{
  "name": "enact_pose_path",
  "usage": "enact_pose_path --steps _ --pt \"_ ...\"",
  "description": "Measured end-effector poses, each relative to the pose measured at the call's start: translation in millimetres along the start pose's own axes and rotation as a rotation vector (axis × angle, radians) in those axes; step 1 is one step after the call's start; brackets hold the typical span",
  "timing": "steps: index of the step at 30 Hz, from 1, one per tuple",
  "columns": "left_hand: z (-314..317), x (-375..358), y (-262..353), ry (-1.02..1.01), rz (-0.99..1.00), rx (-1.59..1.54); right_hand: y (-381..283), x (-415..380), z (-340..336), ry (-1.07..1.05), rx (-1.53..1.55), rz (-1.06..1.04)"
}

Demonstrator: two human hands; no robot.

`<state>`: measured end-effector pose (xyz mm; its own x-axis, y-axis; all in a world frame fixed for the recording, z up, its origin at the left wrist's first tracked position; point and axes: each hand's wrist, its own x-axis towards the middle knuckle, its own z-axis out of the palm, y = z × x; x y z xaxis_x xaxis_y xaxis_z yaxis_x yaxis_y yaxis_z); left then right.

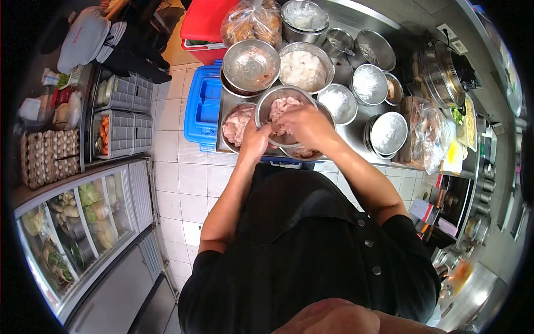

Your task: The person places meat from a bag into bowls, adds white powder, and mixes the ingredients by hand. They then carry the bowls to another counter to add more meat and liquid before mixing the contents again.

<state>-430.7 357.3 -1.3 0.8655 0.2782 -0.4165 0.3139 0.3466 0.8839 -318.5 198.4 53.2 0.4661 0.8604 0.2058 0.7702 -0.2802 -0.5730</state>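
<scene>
- the left hand (256, 140) is closed on the near left edge of a steel bowl (266, 104)
- the right hand (305, 123) reaches into the steel bowl from the right, fingers down at the raw pink meat (286, 104); they are blurred, so i cannot tell whether they close on any
- the raw pink meat lies inside the steel bowl, which overlaps other bowls by the near edge of the steel counter (356, 131)
- just left of it, a second bowl (229, 146) holds more meat
- just beyond, a wide metal bowl (251, 65) with bits stuck inside stands left of a heap of white pieces (302, 69) in another bowl
- to the right are dishes of white powder (336, 103) and a large plastic bag (429, 131)
- left of the counter sits a blue container (203, 106), and beyond it a red cooler (208, 16)
- far left, a co-worker (92, 39) stands bent over; egg trays (50, 156) lie nearer
</scene>
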Motion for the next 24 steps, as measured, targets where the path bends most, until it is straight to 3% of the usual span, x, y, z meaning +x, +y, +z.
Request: enact_pose_path --steps 3,5,8,11,13,15,17,18,19,22,24 --pt "-2 -4 11 -0.005 -0.017 -0.052 -10 -10 -44 0.304 0.084 0.263" --pt "-5 -3 9 -0.021 -0.016 -0.084 -2 -21 -59 0.336 0.149 0.542" --pt "3 2 -3 -0.059 0.021 -0.105 24 -43 -48 0.326 0.166 0.640" --pt "10 3 -1 -0.076 0.039 -0.075 47 -60 -32 0.179 0.354 0.649" --pt "12 -2 10 -0.050 0.013 -0.038 67 -68 -15 0.403 0.818 0.834" --pt "12 -7 25 0.073 0.061 -0.081 76 -69 -5 0.483 0.823 0.827" --pt "-8 3 8 0.126 0.057 -0.042 72 -66 1 0.161 0.069 0.609" --pt "-12 1 10 0.133 0.079 -0.031 65 -66 9 0.070 -0.090 0.538" --pt "-17 -1 12 0.138 0.101 -0.019 65 -67 22 0.069 -0.082 0.538" --pt "-32 3 -3 0.156 0.142 -0.022 69 -65 51 -0.376 -0.404 0.429" --pt "-35 -2 -2 0.168 0.172 -0.088 73 -62 55 -0.382 -0.401 0.449"
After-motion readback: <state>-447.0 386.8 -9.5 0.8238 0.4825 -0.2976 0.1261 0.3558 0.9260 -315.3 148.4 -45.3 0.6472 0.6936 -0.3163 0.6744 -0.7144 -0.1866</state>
